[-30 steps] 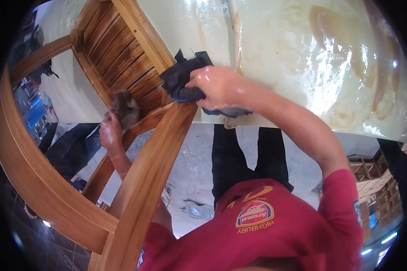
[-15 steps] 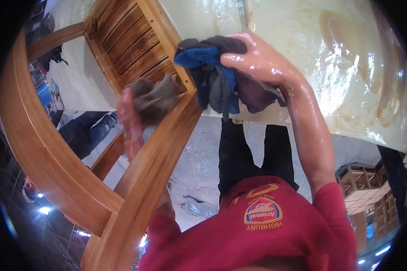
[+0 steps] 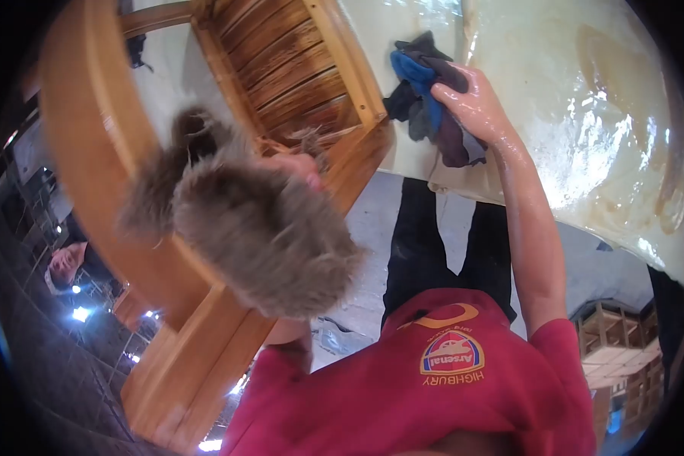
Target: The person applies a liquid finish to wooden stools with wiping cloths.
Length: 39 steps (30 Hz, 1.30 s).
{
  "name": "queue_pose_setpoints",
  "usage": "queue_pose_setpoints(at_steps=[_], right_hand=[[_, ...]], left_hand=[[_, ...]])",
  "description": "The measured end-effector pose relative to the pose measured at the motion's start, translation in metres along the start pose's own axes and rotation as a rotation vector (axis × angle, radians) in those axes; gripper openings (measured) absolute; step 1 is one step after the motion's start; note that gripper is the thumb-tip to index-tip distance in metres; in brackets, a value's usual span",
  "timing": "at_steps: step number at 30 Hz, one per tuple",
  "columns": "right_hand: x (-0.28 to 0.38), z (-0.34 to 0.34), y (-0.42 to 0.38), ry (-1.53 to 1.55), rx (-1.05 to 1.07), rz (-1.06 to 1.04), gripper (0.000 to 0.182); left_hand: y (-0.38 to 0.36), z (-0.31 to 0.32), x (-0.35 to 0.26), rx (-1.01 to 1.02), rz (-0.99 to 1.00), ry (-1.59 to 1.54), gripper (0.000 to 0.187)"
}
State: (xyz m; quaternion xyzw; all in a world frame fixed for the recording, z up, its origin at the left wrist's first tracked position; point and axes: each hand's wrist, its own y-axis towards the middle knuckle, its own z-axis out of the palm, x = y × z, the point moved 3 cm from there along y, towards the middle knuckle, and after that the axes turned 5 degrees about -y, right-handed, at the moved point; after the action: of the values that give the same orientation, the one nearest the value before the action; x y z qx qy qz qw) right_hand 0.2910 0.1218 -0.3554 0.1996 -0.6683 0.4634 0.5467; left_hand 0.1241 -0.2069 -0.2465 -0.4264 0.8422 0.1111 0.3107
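My right hand (image 3: 475, 106) is closed around a bundle of rags (image 3: 433, 99), dark grey, blue and purplish, above a shiny plastic-covered surface. My left hand (image 3: 300, 167) is mostly hidden behind a fuzzy grey-brown cloth (image 3: 266, 232), which looks blurred by motion; only some fingers show at its upper edge. The cloth is held at the rail of a varnished wooden furniture frame (image 3: 357, 163), which has a slatted panel (image 3: 281, 61) and a broad curved arm (image 3: 91, 137). The skin of my right hand and forearm looks wet.
The plastic-covered surface (image 3: 539, 152) has brownish smears and glossy wet patches. Stacked wooden frames (image 3: 619, 342) stand at the lower right. Another person (image 3: 67, 262) is at the far left. Grey floor shows beside my legs (image 3: 414, 258).
The fuzzy cloth and my left hand have come nearer the camera, and the cloth looks larger. The wooden frame and right-hand rags appear shifted to the right as the view moved.
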Motion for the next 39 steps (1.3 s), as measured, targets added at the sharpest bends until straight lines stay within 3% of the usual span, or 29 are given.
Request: queue_pose_setpoints(at_steps=[4,6,8,12,14,16,18,19,20,21,23,25,27,28,30,31,34,37,39], right_hand=[[0.000,0.003,0.001,0.037,0.014,0.020,0.039],[-0.005,0.012,-0.009,0.004,-0.109,-0.068,0.040],[0.036,0.005,-0.031,0.014,-0.155,-0.117,0.040],[0.161,0.017,-0.087,0.153,-0.144,-0.427,0.051],[0.227,0.030,-0.101,-0.023,-0.144,-0.785,0.053],[0.258,0.059,-0.110,-0.192,0.101,-0.961,0.051],[0.255,0.057,-0.119,-0.372,0.292,-0.675,0.053],[0.259,0.052,-0.128,-0.319,0.336,-0.534,0.051],[0.262,0.045,-0.137,-0.273,0.373,-0.389,0.050],[0.262,0.037,-0.142,-0.325,0.299,-0.518,0.050],[0.255,0.030,-0.149,-0.416,0.146,-0.760,0.051],[0.267,0.028,-0.152,-0.187,-0.006,-0.674,0.050],[0.287,0.038,-0.161,-0.097,-0.147,-0.586,0.044],[0.298,0.050,-0.160,-0.074,-0.172,-0.676,0.044],[0.322,0.067,-0.160,-0.238,-0.137,-0.884,0.047],[0.341,0.077,-0.162,-0.418,-0.160,-0.857,0.047],[0.372,0.108,-0.165,-0.697,-0.207,-0.682,0.045],[0.351,0.105,-0.176,-0.750,-0.504,-0.451,0.036],[0.352,0.094,-0.184,-0.958,-0.507,-0.316,0.040]], left_hand=[[-0.001,0.012,0.018,-0.215,-0.097,-0.097,0.041],[0.017,0.024,0.017,-0.267,-0.114,-0.181,0.041],[0.025,0.030,0.006,-0.293,-0.136,-0.249,0.041],[-0.018,0.015,-0.047,-0.341,-0.118,-0.276,0.041],[-0.057,-0.008,-0.088,-0.332,-0.131,-0.185,0.041],[-0.090,-0.045,-0.121,-0.323,-0.272,-0.082,0.041],[-0.120,-0.096,-0.138,-0.339,-0.463,-0.063,0.044],[-0.143,-0.114,-0.092,-0.637,-0.426,-0.999,0.048],[-0.147,-0.150,-0.121,-0.884,-0.566,-1.145,0.050],[-0.157,-0.181,-0.097,-0.890,-0.481,-1.322,0.052],[-0.136,-0.223,-0.146,-0.714,-0.113,-0.945,0.050],[-0.107,-0.262,-0.147,-0.670,0.114,-0.432,0.048],[-0.072,-0.266,-0.130,-0.786,-0.034,-0.591,0.041],[-0.056,-0.251,-0.122,-0.893,-0.261,-1.051,0.035],[-0.030,-0.193,-0.008,-0.771,-0.001,-0.274,0.035],[-0.019,-0.167,0.032,-0.727,0.026,-0.117,0.035],[-0.021,-0.109,0.096,-0.414,0.024,-0.018,0.035],[-0.039,-0.077,0.108,-0.079,0.095,0.061,0.035],[-0.037,-0.072,0.101,-0.074,0.073,-0.146,0.036]])
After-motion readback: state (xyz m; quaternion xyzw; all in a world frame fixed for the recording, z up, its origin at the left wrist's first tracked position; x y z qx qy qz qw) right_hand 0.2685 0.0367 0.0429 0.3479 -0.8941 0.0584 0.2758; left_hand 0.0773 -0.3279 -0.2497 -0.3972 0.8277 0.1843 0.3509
